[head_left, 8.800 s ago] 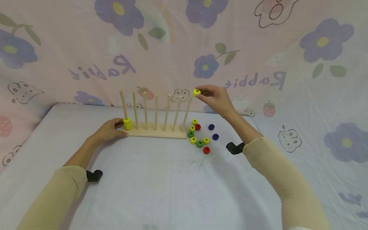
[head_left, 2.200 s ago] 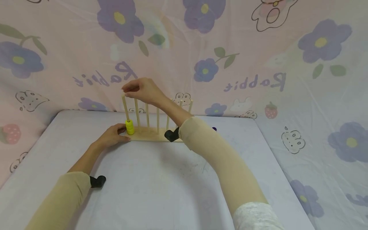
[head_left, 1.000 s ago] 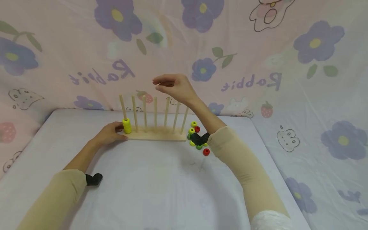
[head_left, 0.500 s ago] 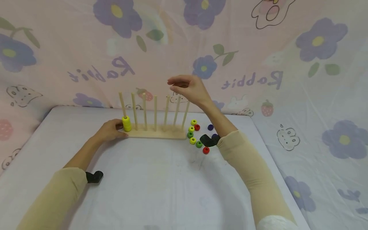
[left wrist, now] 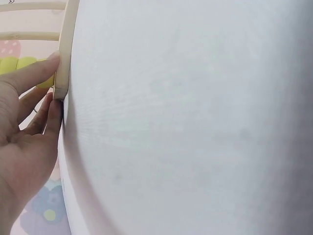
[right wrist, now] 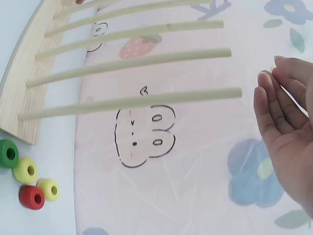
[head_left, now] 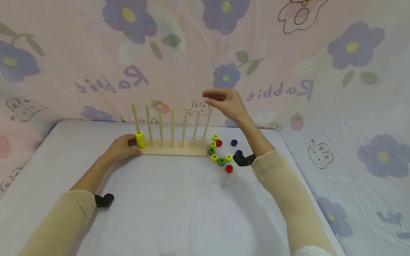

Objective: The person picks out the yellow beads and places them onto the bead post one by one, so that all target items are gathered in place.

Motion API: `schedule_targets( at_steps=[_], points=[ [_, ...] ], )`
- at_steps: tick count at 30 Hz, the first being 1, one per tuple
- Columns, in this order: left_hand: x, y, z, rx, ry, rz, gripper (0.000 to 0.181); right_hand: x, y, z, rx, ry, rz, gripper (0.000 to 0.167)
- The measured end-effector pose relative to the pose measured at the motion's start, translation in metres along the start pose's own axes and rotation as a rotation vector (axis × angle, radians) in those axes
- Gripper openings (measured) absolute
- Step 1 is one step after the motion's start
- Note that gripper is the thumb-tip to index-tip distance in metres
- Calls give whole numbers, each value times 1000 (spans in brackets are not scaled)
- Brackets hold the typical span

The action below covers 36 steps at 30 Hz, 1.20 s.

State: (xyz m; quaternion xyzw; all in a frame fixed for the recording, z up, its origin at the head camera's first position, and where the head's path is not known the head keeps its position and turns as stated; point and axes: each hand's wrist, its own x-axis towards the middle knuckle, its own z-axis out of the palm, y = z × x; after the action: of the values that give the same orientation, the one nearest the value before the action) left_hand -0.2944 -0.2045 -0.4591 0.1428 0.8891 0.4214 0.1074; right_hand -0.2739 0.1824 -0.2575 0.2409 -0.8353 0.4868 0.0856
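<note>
A wooden peg rack with several upright pegs stands on the table. Yellow beads are stacked low on its leftmost peg; the other pegs are bare. My left hand grips the rack's left end. In the left wrist view, its thumb lies on the base and other fingers touch the end. My right hand, fingers relaxed and holding nothing, hovers above and right of the rightmost peg. Under it, right of the rack, lie loose beads: yellow, red, green and dark blue.
A pale cloth covers the table. Behind it hangs a printed curtain with flowers and rabbits. A black wrist mount on the right arm partly hides one dark blue bead.
Earlier my right hand carried a yellow bead to the leftmost peg; the stack there is taller. Since then the hand, without a bead, has moved right across the rack. My left hand stays put.
</note>
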Motion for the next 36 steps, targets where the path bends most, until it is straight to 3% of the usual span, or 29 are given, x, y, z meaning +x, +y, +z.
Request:
schedule_targets(
  at_steps=[5,13,23,31,36],
  points=[
    [-1,1,0,-20,-6,-1,79,-2,26,-11,8,31,0,27],
    [-1,1,0,-26,-12,0,78,-20,37,-25,-38,61,40,28],
    [0,-2,0,-42,-25,6,78,-45,60,-36,-51,46,100,27],
    [-2,-1,0,-30,-16,6,76,-65,74,-37,-104,19,166,29],
    [-2,-2,1,-30,-20,17,76,-80,82,-35,-80,20,203,29]
  ],
)
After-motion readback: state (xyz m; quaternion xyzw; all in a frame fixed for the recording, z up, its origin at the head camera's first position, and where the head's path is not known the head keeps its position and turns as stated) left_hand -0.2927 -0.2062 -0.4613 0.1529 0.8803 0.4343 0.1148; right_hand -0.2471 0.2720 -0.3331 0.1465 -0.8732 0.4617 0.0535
